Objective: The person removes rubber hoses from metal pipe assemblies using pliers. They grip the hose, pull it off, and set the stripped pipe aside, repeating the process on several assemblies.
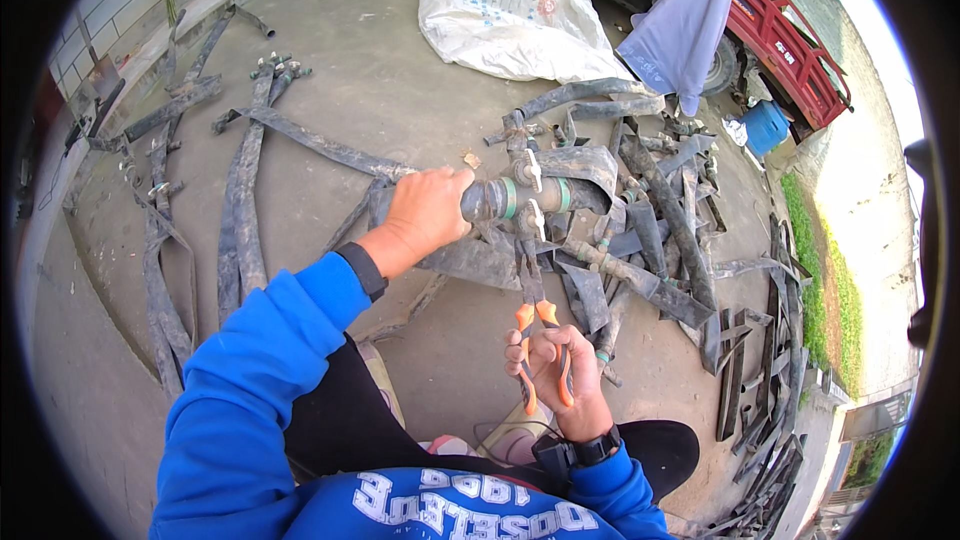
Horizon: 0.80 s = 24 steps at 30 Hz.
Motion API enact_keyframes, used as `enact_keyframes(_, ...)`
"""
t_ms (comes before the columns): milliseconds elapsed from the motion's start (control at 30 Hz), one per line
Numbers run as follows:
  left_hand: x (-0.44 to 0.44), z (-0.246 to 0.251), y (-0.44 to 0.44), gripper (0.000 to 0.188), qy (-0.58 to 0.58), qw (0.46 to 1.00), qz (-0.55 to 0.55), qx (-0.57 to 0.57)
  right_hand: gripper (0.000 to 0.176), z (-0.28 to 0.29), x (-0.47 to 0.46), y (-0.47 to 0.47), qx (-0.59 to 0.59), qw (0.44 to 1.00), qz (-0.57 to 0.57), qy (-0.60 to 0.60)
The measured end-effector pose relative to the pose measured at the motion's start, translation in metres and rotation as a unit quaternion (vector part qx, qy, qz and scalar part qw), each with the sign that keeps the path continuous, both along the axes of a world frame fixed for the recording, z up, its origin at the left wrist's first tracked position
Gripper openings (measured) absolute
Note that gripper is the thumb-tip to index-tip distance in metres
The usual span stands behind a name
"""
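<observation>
My left hand (pixel 431 206) grips a thick black hose fitting (pixel 484 200) with green clamp rings. Two white valve handles (pixel 532 170) stand out from the fitting, one on each side. In my right hand (pixel 568 367) is a pair of long-nose pliers (pixel 546 313) with orange and black handles, held partly spread. The plier jaws point away from me and reach the small outlet below the nearer valve; whether they are closed on it I cannot tell. A flat grey hose (pixel 469 262) lies just below the fitting.
Tangled flat hoses (pixel 667 240) with connectors cover the concrete on the right, and more long hoses (pixel 247 217) lie left. A white woven sack (pixel 517 22), a red cargo tricycle (pixel 787 60), a folded umbrella (pixel 679 30) and a blue jug (pixel 765 127) are at the far side.
</observation>
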<state>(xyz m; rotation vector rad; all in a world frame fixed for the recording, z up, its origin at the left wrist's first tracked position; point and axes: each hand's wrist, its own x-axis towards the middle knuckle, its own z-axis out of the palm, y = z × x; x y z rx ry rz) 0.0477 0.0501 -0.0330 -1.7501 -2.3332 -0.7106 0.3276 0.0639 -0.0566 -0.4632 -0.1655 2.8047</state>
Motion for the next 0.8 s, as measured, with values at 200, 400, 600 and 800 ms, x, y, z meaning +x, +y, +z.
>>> enact_keyframes(200, 0.000, -0.001, 0.000, 0.034, -0.008, 1.000, 0.001, -0.009, 0.028, 0.010, -0.004, -0.009, 0.086, 0.992, 0.033, -0.083)
enact_keyframes(400, 0.001, 0.001, -0.001, 0.033, -0.033, 0.999, 0.006, -0.021, 0.030, 0.014, -0.004, -0.016, 0.089, 0.993, 0.035, -0.064)
enact_keyframes(600, 0.001, 0.002, -0.001, 0.032, -0.037, 0.999, 0.007, -0.024, 0.030, 0.008, -0.003, -0.019, 0.051, 0.998, -0.010, -0.022)
enact_keyframes(800, 0.000, 0.004, 0.000, 0.033, -0.044, 0.998, 0.004, -0.036, 0.029, 0.001, -0.002, -0.027, 0.037, 0.997, -0.046, -0.044)
